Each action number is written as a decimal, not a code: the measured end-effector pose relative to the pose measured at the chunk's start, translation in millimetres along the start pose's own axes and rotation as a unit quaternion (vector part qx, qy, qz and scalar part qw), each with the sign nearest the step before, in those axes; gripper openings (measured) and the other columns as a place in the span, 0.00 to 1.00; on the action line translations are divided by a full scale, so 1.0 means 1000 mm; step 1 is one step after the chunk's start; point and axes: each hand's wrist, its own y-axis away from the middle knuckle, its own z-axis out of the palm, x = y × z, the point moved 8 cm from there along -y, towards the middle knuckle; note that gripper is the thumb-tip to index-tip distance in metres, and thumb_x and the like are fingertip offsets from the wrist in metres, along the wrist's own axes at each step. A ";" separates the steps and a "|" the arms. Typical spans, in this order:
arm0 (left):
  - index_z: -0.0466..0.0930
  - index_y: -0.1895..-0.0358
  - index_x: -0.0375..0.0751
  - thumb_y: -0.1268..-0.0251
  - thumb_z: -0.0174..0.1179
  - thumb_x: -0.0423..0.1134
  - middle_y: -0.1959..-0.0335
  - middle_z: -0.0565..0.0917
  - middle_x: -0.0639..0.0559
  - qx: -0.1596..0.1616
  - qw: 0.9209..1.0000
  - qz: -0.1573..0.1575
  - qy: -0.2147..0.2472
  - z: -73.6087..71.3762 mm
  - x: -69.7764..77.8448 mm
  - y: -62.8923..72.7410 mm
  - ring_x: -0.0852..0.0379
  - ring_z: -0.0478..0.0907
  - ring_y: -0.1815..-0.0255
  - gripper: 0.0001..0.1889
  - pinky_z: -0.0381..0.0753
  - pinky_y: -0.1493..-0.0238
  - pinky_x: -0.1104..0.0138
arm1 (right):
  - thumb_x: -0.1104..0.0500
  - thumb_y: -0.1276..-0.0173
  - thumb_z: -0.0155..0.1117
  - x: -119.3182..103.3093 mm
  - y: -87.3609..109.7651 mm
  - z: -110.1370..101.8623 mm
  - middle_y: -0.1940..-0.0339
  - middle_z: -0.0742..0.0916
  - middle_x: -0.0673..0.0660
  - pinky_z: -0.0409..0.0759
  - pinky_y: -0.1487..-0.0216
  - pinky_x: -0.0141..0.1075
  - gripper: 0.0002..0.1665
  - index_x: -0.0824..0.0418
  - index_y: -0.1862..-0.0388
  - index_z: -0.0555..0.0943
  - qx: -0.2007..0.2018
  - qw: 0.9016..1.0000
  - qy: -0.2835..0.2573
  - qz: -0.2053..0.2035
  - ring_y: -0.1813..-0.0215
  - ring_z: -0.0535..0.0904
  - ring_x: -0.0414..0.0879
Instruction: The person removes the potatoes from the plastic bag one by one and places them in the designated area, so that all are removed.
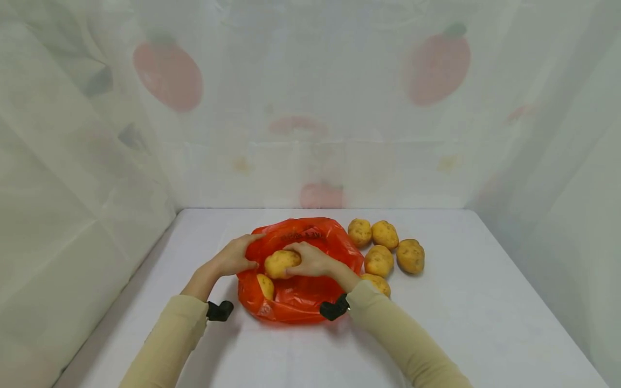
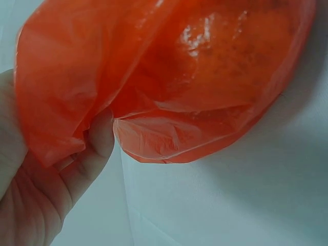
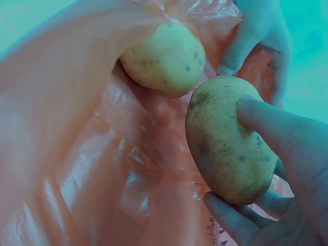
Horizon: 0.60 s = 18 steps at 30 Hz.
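A red plastic bag (image 1: 305, 296) lies with its mouth spread wide on the table. My left hand (image 1: 235, 256) grips the left edge of the bag; in the left wrist view the film (image 2: 61, 82) runs between thumb and fingers. Inside the mouth, my right hand (image 1: 314, 261) holds a yellow potato (image 1: 279, 264) between thumb and fingers. The right wrist view shows this potato (image 3: 230, 143) with dark specks on its skin. A second potato (image 3: 166, 59) rests in the bag, partly covered by a fold of film.
Several loose potatoes (image 1: 385, 235) lie on the white table (image 1: 466, 302) to the right of the bag. The nearest one (image 1: 377, 282) is partly hidden behind the bag and the right forearm. Pale curtains (image 1: 291, 81) with fruit prints hang behind and at both sides.
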 end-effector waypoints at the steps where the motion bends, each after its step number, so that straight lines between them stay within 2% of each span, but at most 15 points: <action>1: 0.60 0.32 0.39 0.49 0.65 0.31 0.36 0.67 0.37 0.000 1.000 0.002 -0.002 0.000 0.000 0.000 0.37 0.63 0.36 0.38 0.65 0.39 0.44 | 0.44 0.43 0.66 -0.001 0.001 -0.002 0.45 0.77 0.48 0.72 0.43 0.35 0.35 0.53 0.38 0.70 0.002 1.000 0.003 -0.001 0.46 0.71 0.41; 6: 0.60 0.32 0.41 0.49 0.66 0.32 0.35 0.66 0.37 -0.005 1.000 -0.012 0.001 0.000 -0.001 0.000 0.38 0.63 0.36 0.38 0.67 0.40 0.46 | 0.44 0.43 0.66 -0.007 0.010 -0.016 0.43 0.76 0.48 0.71 0.42 0.36 0.35 0.51 0.38 0.70 0.019 1.000 0.001 -0.016 0.45 0.71 0.41; 11: 0.60 0.32 0.41 0.49 0.65 0.32 0.35 0.66 0.36 -0.004 1.000 -0.012 0.000 0.000 -0.002 0.001 0.37 0.63 0.37 0.38 0.68 0.41 0.45 | 0.44 0.44 0.67 -0.012 0.018 -0.029 0.43 0.76 0.47 0.70 0.40 0.36 0.35 0.50 0.38 0.70 0.044 0.998 0.010 -0.032 0.44 0.69 0.40; 18: 0.60 0.32 0.41 0.49 0.65 0.31 0.36 0.66 0.37 -0.006 1.000 -0.012 0.004 0.000 -0.002 0.000 0.37 0.64 0.37 0.38 0.70 0.43 0.46 | 0.44 0.46 0.69 -0.012 0.028 -0.042 0.44 0.75 0.47 0.70 0.40 0.37 0.37 0.50 0.38 0.70 0.070 0.997 -0.006 -0.036 0.45 0.69 0.40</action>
